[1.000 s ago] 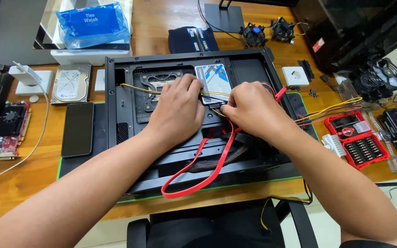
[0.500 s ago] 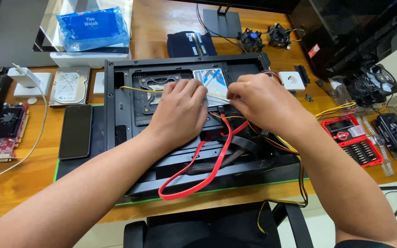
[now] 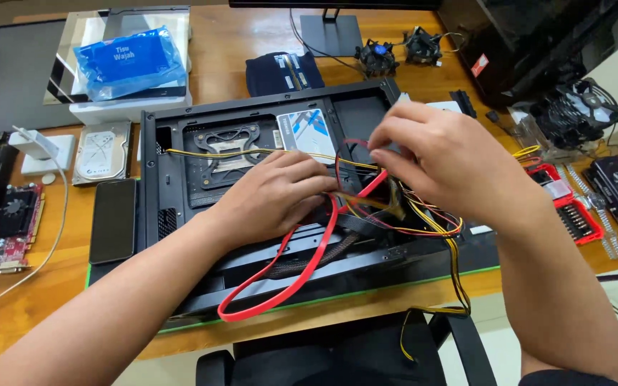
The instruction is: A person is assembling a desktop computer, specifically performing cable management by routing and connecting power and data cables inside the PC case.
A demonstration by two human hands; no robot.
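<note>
Left hand (image 3: 277, 196) pinches red cable (image 3: 280, 286) inside black computer case (image 3: 180, 214); right hand (image 3: 438, 161) clamped on wire bundle (image 3: 423, 221). Risk: hard tug may unseat connector.

Matt black painted metal on the computer case (image 3: 153, 187), with a flat, glossy red plastic cable (image 3: 302, 275) looped over its front edge and woven black sleeving on a thicker cable (image 3: 309, 259) just beside. Varnished, smooth wood on the table (image 3: 223, 43) beyond the case, plus crinkled glossy blue plastic on a tissue pack (image 3: 129, 63). Left of the case, bare brushed metal on a hard drive (image 3: 103, 152) and glossy black glass on a phone (image 3: 113, 220).
</note>
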